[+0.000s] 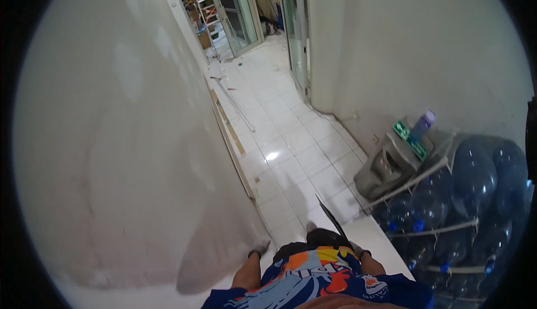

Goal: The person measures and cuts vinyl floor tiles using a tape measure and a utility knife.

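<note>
Patterned shirt [313, 278] lowest in frame; right hand [358, 251] grips a dark blade [331, 216], long axis pointing to 11 o'clock over the tiled floor [291, 141]. Left hand [259, 247] near the white wall [112, 141], grip unclear. Water jugs [475, 197] at 3 o'clock.

Blade [331, 216]: thin, dark, flat, tapering to a point; held by the right hand [358, 249], slanting up and leftward from it over the white tiles, well apart from the left hand [259, 247].
</note>
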The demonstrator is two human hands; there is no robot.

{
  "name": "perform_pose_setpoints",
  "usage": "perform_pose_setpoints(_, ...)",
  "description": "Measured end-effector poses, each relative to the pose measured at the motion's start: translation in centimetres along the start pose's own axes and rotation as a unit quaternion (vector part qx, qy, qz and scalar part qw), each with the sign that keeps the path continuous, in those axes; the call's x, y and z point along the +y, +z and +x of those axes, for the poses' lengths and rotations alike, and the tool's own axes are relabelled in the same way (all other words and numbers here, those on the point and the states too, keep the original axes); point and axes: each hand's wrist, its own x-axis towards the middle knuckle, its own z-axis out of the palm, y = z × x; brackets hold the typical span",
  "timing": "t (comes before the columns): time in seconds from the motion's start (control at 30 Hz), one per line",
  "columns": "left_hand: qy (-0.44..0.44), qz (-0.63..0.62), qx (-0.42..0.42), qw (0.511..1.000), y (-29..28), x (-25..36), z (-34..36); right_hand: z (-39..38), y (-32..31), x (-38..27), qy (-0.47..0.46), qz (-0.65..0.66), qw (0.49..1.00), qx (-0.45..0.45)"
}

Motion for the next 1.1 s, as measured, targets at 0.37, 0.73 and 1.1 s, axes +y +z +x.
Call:
perform_pose_setpoints(0.37,-0.362,-0.577,0.013,0.732,-6.1,-3.4,5.8,16.2,-8.1,-26.2,0.065,-0.162,0.985,0.005)
perform_pose_setpoints(0.73,-0.293,-0.357,0.062,0.885,-35.8,-30.0,32.3,32.6,-3.1,-54.6,0.044,-0.153,0.987,0.003)
perform_pose_setpoints(1.1,-0.194,-0.492,0.302,0.794,-69.2,-46.4,62.0,53.7,-2.9,-82.2,0.012,-0.124,0.992,-0.010)
